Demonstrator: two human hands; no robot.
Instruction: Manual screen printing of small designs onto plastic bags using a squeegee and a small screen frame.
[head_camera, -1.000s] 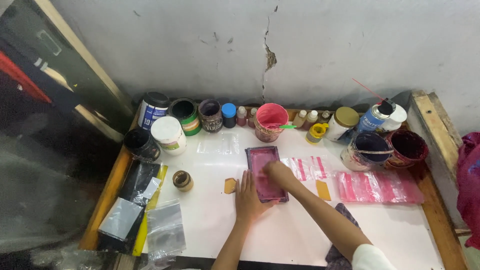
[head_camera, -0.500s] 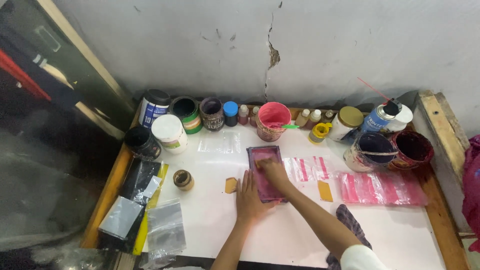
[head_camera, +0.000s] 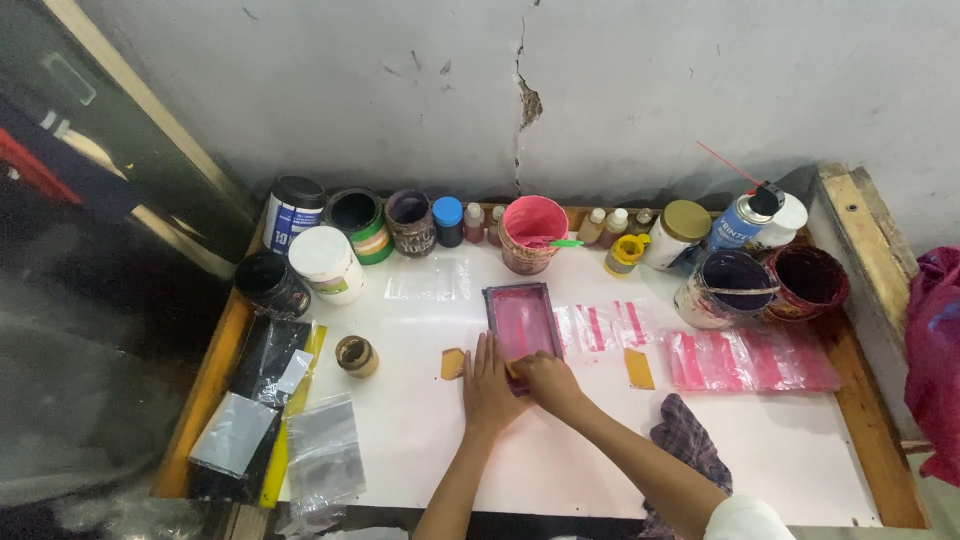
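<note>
- Here, a small pink screen frame (head_camera: 521, 322) is lying flat near the middle of the white tabletop (head_camera: 560, 470), its long axis running away from the person toward the wall.
- The right hand (head_camera: 545, 380) is sitting at the frame's near end with its grip curled tight around something small; what it is clamping is hidden under the fingers, so I cannot tell.
- The left hand (head_camera: 487, 385) is lying flat, fingers together and stretched along the frame's left edge, pressing down on it rather than gripping.
- Both hands are touching the frame's near end; the frame is extending straight ahead of them, and the right hand is lying more squarely over it.
- A tan card (head_camera: 452, 363) is lying just left of the left hand, another tan card (head_camera: 638, 368) to the right.
- Clear bags with pink stripes (head_camera: 600, 327) are lying just right of the frame, and more (head_camera: 750, 358) farther right.
- A pink tub (head_camera: 532, 233) is standing beyond the frame's far end, in a row of jars along the wall.
- A checked rag (head_camera: 690, 445) is lying beside the right forearm.
</note>
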